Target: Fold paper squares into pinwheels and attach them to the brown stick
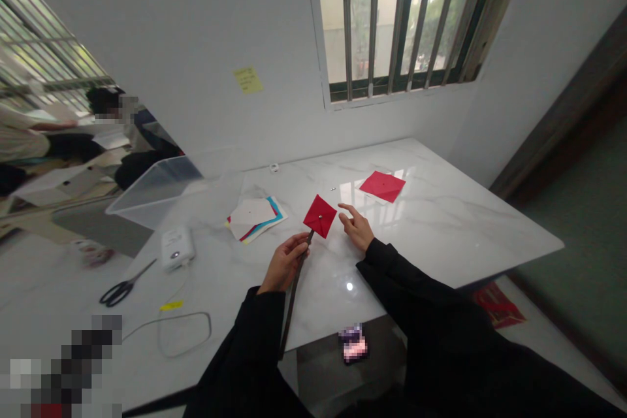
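Observation:
My left hand (287,262) is closed round a dark, thin stick (292,297) just below its upper end. At the top of that stick sits a red paper square (317,209) with a small shiny pin or fastener at its centre, like a pinwheel. Just right of the red paper, my right hand (356,227) is held with fingers apart and the index finger stretched out; nothing shows in it. Beyond it lies another red paper piece (383,185) on top of white paper. Left of my hands is a pile of coloured paper (252,214), white uppermost.
Black scissors (117,292), a white box-shaped device (177,248) and a looped cable (209,326) lie to the left. A clear plastic bin (151,192) stands behind them. Small metal bits (333,189) lie on the marble-patterned table (470,222). People sit at far left.

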Demonstrator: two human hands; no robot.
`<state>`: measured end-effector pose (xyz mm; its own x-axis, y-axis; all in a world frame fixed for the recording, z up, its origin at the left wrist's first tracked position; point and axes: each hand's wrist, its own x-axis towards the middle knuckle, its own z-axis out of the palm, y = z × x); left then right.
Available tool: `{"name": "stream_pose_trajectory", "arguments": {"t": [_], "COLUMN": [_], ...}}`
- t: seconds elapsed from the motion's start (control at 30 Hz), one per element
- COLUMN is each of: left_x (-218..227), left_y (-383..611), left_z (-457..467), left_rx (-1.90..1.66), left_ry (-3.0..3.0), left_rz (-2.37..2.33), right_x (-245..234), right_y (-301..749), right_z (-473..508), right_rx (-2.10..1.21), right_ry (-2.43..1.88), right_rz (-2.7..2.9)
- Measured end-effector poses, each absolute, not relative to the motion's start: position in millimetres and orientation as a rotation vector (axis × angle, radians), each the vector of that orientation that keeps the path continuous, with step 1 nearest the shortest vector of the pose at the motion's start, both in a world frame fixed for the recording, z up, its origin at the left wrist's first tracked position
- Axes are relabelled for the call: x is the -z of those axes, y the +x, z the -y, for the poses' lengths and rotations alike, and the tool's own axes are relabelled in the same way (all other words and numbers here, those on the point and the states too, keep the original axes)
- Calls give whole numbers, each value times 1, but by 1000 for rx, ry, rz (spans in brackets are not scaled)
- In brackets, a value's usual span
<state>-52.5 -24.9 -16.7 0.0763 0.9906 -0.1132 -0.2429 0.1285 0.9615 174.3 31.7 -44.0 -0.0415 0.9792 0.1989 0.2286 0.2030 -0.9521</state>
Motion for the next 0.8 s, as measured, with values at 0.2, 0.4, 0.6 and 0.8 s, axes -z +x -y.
{"name": "stream_pose_trajectory", "arguments": {"t": [0.2,0.4,0.6,0.8], "left_x": [20,21,17,17], "left_y": [-54,-54,-53,-53], "left_z": [23,22,24,24], "left_rx": [-1183,-1199,-1212,-1213], "left_ry": [948,915,932,918], "left_rz": [-1033,-1051,-1053,-1051], "right_x": [38,42,43,43], "right_y": [175,175,175,174], "right_z": [-31,-34,-35,-35], "right_rx": [-892,-891,-932,-880], "right_ry": [-1247,-1271,-1301,-1284], "right_rz": [1567,1532,1643,1573]}}
